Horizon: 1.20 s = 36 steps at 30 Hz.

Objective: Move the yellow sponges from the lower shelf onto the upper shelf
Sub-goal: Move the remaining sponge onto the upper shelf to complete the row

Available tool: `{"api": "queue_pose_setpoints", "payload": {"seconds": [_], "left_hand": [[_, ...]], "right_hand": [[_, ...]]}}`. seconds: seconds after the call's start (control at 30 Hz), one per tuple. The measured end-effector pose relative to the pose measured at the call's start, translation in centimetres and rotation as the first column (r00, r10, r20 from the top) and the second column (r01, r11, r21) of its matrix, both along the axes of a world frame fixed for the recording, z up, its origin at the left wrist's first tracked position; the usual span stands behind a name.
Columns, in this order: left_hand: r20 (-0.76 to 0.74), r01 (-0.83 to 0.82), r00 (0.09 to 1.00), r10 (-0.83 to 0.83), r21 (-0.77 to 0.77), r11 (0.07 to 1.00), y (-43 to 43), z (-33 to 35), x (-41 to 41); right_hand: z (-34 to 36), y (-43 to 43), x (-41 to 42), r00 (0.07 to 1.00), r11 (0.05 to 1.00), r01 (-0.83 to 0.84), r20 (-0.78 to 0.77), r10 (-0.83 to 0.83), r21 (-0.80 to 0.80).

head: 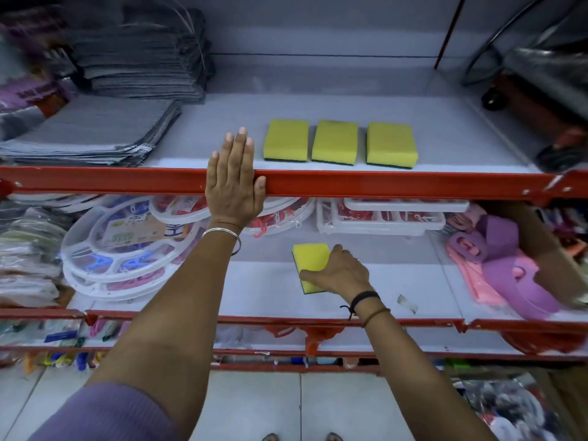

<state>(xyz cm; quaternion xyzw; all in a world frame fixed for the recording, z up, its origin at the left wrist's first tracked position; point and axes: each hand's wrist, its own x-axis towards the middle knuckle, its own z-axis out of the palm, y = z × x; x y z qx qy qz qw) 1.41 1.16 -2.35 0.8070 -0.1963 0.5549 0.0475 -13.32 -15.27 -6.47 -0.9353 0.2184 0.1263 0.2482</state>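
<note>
Yellow sponge (310,261), the only one on the lower shelf (254,291), sits in the right hand's (340,273) grasp.
The left hand (234,179) lies flat and released on the upper shelf (381,181) rim. Best lift it clear of that red lip, then set it square beside the three sponges (335,143) above.

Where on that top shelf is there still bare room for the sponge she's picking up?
On the upper shelf, bare patches lie right of the three sponges, before the dark metal item, behind the row, and between the left hand and the leftmost sponge. The left end is crowded with grey cloths.
</note>
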Motion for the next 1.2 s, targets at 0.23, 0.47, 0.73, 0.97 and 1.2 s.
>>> {"api": "queue_pose_setpoints", "payload": {"seconds": [0.23, 0.47, 0.73, 0.97, 1.2], "left_hand": [[-0.079, 0.008, 0.997, -0.010, -0.016, 1.000, 0.2, 0.3, -0.5], [-0.116, 0.044, 0.992, -0.048, -0.029, 0.999, 0.1, 0.6, -0.9], [-0.128, 0.045, 0.990, -0.050, -0.038, 0.998, 0.2, 0.7, -0.9], [-0.083, 0.028, 0.996, -0.030, -0.018, 0.999, 0.2, 0.4, -0.4], [-0.139, 0.049, 0.989, -0.051, -0.023, 0.999, 0.2, 0.9, -1.1]], "right_hand": [[10.6, -2.3, -3.6, 0.997, 1.000, -0.014, 0.071, 0.012, 0.021], [18.5, -5.6, -4.6, 0.959, 0.996, 0.077, 0.276, -0.059, -0.054], [19.4, -12.8, 1.7, 0.789, 0.892, 0.453, 0.469, -0.397, -0.006], [17.6, -16.2, 4.2, 0.797, 0.853, 0.521, 0.377, -0.472, -0.032], [16.3, -16.3, 4.5, 0.830, 0.861, 0.504, 0.321, -0.457, -0.077]]}}
